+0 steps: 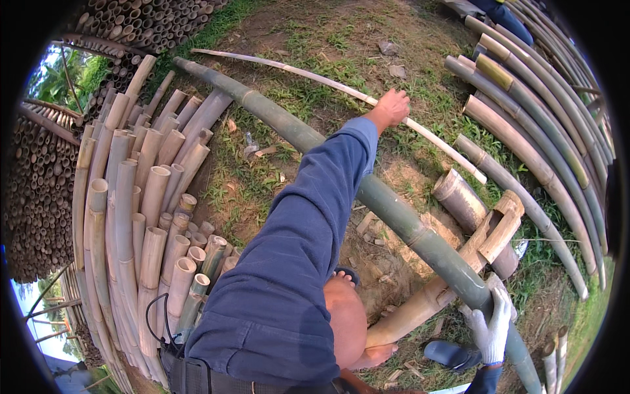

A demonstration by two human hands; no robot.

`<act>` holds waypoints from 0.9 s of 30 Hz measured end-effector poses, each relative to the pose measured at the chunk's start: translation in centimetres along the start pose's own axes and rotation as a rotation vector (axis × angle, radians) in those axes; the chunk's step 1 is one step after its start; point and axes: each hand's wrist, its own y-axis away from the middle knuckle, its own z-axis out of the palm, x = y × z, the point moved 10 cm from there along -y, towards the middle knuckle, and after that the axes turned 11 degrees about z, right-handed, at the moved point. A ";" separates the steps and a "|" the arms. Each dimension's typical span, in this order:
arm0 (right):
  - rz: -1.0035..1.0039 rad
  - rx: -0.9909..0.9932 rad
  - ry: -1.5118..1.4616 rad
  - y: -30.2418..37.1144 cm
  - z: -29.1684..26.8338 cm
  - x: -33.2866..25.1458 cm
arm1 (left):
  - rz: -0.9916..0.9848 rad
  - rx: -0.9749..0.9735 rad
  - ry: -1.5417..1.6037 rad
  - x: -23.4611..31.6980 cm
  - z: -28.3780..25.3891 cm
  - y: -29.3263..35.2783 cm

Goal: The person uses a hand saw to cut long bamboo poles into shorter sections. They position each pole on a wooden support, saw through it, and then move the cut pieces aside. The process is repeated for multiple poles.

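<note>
My left hand [392, 108], bare and in a blue sleeve, is closed around a long thin pale bamboo strip [308, 75]. The strip slants from the far left down toward the right. A thick green bamboo pole [394, 213] runs under my left forearm across the view. Near its lower right end my right hand [492, 325], in a white glove, grips the pole with the thumb on one side and the fingers on the other. Beneath the pole lies a shorter tan bamboo piece [413, 308], with a notched bamboo block [502, 226] at its upper end.
Upright cut bamboo lengths [154, 243] crowd the left. Long bamboo poles [525, 125] lie at the right, near a person's blue trouser leg [512, 23]. A stubby bamboo log [459, 197] rests beyond the green pole. A dark sandal [453, 354] and wood chips lie on the ground.
</note>
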 end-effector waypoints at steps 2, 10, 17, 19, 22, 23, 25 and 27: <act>-0.066 0.043 -0.006 -0.7 -1.9 -3.0 | -0.068 0.363 -0.004 -3.3 -3.6 6.8; -0.461 0.448 0.405 1.0 -11.7 -20.8 | 0.349 0.508 0.427 7.5 -23.6 22.3; -0.398 -0.037 0.122 -1.8 -4.0 -22.5 | 0.412 0.393 0.421 11.8 -21.6 26.9; -0.410 -0.031 0.076 -2.1 -2.9 -23.2 | 0.406 0.406 0.463 11.0 -21.6 28.8; -0.462 0.013 0.059 -3.1 -1.9 -27.2 | 0.293 0.336 0.443 7.2 -19.5 30.5; -0.471 0.006 0.061 -3.6 -1.3 -28.5 | 0.264 0.348 0.436 6.1 -18.7 31.2; -0.479 -0.005 0.064 -4.7 0.5 -30.5 | 0.205 0.303 0.439 4.0 -16.3 32.0; -0.488 -0.019 0.075 -6.1 3.0 -31.7 | 0.150 0.252 0.457 2.7 -14.3 32.9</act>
